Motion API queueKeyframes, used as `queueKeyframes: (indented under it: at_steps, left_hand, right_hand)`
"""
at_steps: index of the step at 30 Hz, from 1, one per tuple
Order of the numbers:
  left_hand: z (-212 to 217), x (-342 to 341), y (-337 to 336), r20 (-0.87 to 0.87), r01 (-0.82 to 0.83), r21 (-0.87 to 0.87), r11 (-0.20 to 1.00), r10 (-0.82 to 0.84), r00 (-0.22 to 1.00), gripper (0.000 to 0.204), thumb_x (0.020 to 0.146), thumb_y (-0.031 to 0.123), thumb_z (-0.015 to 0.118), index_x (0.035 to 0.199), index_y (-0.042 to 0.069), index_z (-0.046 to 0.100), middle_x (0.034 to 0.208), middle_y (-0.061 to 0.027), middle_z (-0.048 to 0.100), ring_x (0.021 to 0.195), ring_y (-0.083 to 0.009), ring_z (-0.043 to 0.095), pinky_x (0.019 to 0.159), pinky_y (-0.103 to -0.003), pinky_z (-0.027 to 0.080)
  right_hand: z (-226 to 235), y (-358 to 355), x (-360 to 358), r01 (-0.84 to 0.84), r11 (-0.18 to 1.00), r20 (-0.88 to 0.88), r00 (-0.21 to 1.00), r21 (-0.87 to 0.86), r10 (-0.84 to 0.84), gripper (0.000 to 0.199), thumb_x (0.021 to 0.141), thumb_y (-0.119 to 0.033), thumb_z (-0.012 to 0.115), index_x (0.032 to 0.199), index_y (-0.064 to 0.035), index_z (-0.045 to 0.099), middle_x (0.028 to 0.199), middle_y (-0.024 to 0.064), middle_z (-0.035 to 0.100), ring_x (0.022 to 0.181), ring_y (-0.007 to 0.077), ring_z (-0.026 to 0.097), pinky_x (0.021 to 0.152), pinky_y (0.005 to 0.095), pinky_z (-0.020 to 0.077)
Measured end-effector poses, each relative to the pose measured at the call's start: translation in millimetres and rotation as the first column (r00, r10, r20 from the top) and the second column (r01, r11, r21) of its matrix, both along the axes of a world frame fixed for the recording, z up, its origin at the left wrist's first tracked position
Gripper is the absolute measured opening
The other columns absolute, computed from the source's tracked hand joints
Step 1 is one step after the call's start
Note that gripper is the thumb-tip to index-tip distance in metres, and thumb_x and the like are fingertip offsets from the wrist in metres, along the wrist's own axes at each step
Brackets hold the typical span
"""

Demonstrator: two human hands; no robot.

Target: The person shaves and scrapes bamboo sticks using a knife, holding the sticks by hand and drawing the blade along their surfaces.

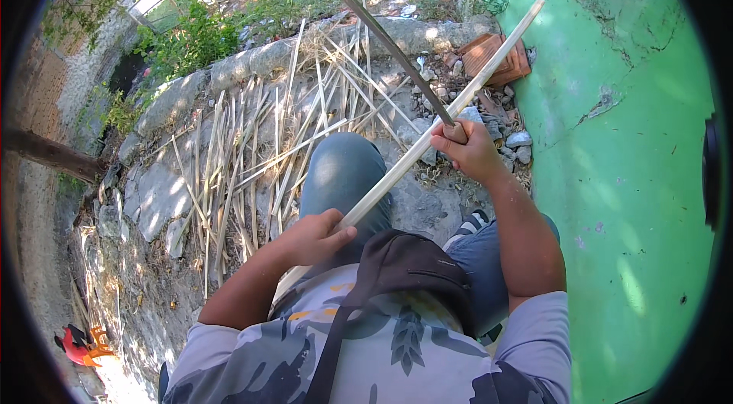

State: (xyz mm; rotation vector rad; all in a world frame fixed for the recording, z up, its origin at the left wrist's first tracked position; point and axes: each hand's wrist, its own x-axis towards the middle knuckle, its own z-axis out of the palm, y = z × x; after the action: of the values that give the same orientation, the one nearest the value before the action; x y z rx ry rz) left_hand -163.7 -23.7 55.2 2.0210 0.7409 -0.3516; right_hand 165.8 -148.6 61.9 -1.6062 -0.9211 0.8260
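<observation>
My right hand [475,153] is closed round the wooden handle of a machete [389,47]. The long dark blade points up and to the left, away from me. A long pale bamboo strip [405,164] runs slantwise from beside my waist to the green wall, passing close by the machete's handle. My left hand [317,238] grips the strip near its lower end, above my thigh. The blade crosses the strip in view just ahead of my right fist; whether they touch I cannot tell.
Several thin pale strips [221,182] lie scattered on the stony ground ahead and left. Broken reddish tiles [496,60] and rubble sit against the green wall [626,198] on my right. A low stone edge [252,64] borders the ground. Far left stands a red-and-orange object [82,346].
</observation>
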Motion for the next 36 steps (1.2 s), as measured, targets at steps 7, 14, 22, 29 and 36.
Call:
queueKeyframes:
  at_steps: [7, 14, 22, 29, 36]
  left_hand:
    - [18, 34, -11, 0.047, 0.023, 0.223, 0.975, -0.034, 0.998, 0.066, 0.094, 0.055, 0.062, 0.121, -0.005, 0.054, 0.094, -0.0225, 0.069, 0.088, -0.0351, 0.069, 0.078, -0.043, 0.053]
    - [-5, 67, -2, 0.150, -0.060, -0.105, 0.993, 0.076, 0.986, 0.062, 0.089, 0.049, 0.073, 0.119, -0.002, 0.056, 0.099, -0.0209, 0.069, 0.093, -0.0298, 0.069, 0.080, -0.041, 0.053]
    - [-6, 80, 1, 0.053, -0.037, -0.193, 0.981, 0.048, 0.997, 0.058, 0.090, 0.052, 0.072, 0.109, -0.001, 0.057, 0.087, -0.0129, 0.065, 0.079, -0.0207, 0.065, 0.069, -0.035, 0.053]
    - [-22, 77, -4, 0.190, -0.086, -0.088, 0.992, 0.101, 0.976, 0.045, 0.090, 0.046, 0.075, 0.094, 0.004, 0.059, 0.076, -0.0038, 0.060, 0.066, -0.0123, 0.057, 0.057, -0.031, 0.047]
    - [-18, 79, -3, 0.150, -0.082, -0.075, 0.994, 0.093, 0.984, 0.046, 0.089, 0.045, 0.076, 0.089, 0.003, 0.058, 0.074, -0.0054, 0.060, 0.067, -0.0134, 0.057, 0.059, -0.032, 0.046]
  right_hand:
    - [2, 0, -2, -0.025, 1.000, 0.003, 1.000, -0.009, 0.025, 0.019, 0.087, -0.023, 0.078, 0.094, -0.0062, 0.072, 0.071, -0.0052, 0.059, 0.058, 0.0044, 0.050, 0.054, 0.0247, 0.0411]
    - [3, 1, -3, -0.038, 0.999, 0.051, 0.998, 0.026, 0.036, 0.020, 0.087, -0.022, 0.078, 0.095, -0.0044, 0.072, 0.074, -0.0046, 0.061, 0.069, 0.0051, 0.051, 0.064, 0.0259, 0.0447]
    - [-1, 1, -1, -0.039, 0.999, 0.064, 0.997, 0.017, 0.038, 0.021, 0.087, -0.022, 0.077, 0.094, -0.0039, 0.072, 0.077, -0.0027, 0.063, 0.072, 0.0063, 0.055, 0.068, 0.0268, 0.0470]
    - [-1, 3, 0, -0.044, 0.999, 0.092, 0.995, -0.016, 0.045, 0.023, 0.086, -0.025, 0.077, 0.094, -0.0032, 0.072, 0.078, 0.0009, 0.067, 0.073, 0.0084, 0.059, 0.069, 0.0281, 0.0491]
    - [0, -1, 3, 0.011, 1.000, 0.383, 0.923, 0.023, -0.020, 0.029, 0.084, -0.025, 0.080, 0.095, 0.0000, 0.070, 0.078, 0.0046, 0.069, 0.074, 0.0104, 0.061, 0.070, 0.0297, 0.0503]
